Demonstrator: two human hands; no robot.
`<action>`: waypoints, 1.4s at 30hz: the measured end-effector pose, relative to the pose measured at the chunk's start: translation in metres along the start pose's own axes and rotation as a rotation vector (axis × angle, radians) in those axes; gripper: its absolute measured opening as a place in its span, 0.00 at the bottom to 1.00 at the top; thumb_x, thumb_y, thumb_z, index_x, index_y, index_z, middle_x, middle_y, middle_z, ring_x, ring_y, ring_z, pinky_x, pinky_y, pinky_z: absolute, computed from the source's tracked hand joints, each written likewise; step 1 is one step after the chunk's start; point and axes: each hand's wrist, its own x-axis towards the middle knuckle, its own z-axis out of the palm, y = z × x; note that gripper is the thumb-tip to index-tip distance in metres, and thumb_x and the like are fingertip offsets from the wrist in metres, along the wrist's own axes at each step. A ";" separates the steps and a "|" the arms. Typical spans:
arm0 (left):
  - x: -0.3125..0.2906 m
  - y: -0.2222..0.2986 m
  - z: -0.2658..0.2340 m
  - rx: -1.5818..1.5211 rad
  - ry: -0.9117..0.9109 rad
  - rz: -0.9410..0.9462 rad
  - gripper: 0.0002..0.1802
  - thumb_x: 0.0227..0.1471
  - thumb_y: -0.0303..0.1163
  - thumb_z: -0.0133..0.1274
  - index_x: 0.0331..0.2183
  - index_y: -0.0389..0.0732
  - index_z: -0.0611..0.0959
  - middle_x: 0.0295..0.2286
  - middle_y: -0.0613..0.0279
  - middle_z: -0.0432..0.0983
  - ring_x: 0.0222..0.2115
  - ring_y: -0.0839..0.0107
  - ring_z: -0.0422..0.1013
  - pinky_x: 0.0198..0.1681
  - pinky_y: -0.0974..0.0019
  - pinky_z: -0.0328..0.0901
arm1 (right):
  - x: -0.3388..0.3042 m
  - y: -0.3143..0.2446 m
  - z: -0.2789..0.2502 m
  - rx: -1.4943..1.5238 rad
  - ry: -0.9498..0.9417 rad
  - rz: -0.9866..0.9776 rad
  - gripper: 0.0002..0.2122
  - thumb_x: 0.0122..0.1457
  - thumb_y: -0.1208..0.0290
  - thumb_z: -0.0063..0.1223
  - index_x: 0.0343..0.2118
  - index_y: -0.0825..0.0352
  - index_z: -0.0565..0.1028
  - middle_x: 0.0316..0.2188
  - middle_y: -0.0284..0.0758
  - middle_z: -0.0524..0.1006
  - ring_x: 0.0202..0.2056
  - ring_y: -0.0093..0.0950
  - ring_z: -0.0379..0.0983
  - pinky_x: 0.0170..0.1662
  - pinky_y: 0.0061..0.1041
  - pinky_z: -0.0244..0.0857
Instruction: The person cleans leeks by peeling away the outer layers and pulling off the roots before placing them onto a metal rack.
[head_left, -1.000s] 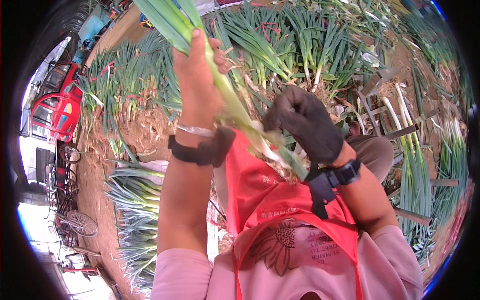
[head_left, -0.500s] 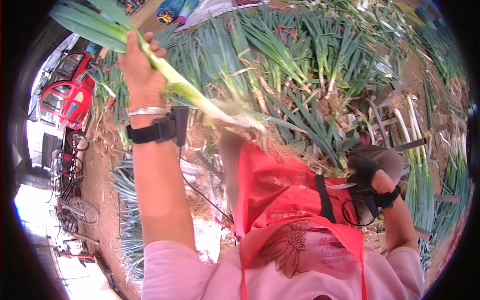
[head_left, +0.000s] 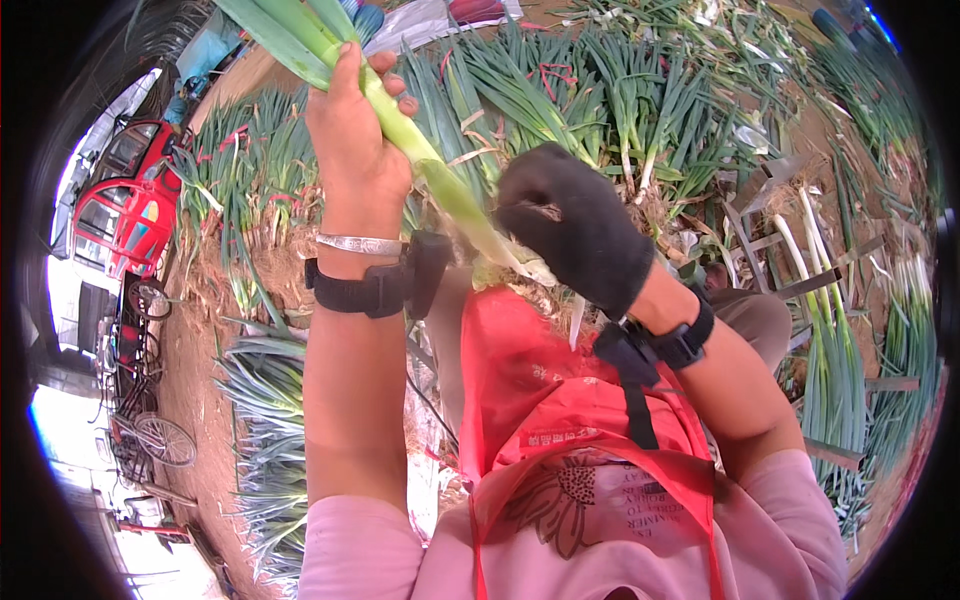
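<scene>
While my left hand (head_left: pixel 352 150) wraps its fingers around the green onion stalk (head_left: pixel 420 160), my gloved right hand (head_left: pixel 575 228) pinches its pale lower end above the red apron (head_left: pixel 560 400).

Head view looks down, close (fisheye) over hands (head_left: pixel 460 180).

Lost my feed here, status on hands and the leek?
Left hand gripping leek mid-stalk. Gloved right hand closed at its white end. Nothing in the way.
</scene>
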 end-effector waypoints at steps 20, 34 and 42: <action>0.055 0.011 -0.062 -0.017 0.217 0.146 0.08 0.56 0.31 0.52 0.32 0.40 0.70 0.23 0.65 0.67 0.17 0.78 0.61 0.17 0.73 0.58 | -0.105 -0.019 -0.041 0.183 -0.455 0.507 0.10 0.50 0.75 0.58 0.35 0.65 0.73 0.32 0.41 0.73 0.35 0.40 0.70 0.41 0.33 0.64; 0.042 0.060 -0.031 -0.744 -0.763 -0.414 0.18 0.52 0.37 0.58 0.40 0.36 0.74 0.19 0.69 0.63 0.15 0.82 0.59 0.17 0.74 0.57 | 0.002 -0.019 -0.052 0.220 -0.450 0.607 0.45 0.38 0.67 0.71 0.60 0.66 0.57 0.55 0.46 0.64 0.41 0.32 0.72 0.43 0.31 0.69; 0.044 0.059 -0.023 -0.554 -0.710 -0.447 0.36 0.50 0.38 0.59 0.52 0.28 0.63 0.27 0.68 0.64 0.20 0.82 0.61 0.28 0.74 0.61 | -0.026 -0.001 0.011 0.172 -0.643 0.445 0.23 0.50 0.61 0.60 0.45 0.68 0.69 0.29 0.48 0.74 0.30 0.45 0.73 0.35 0.37 0.66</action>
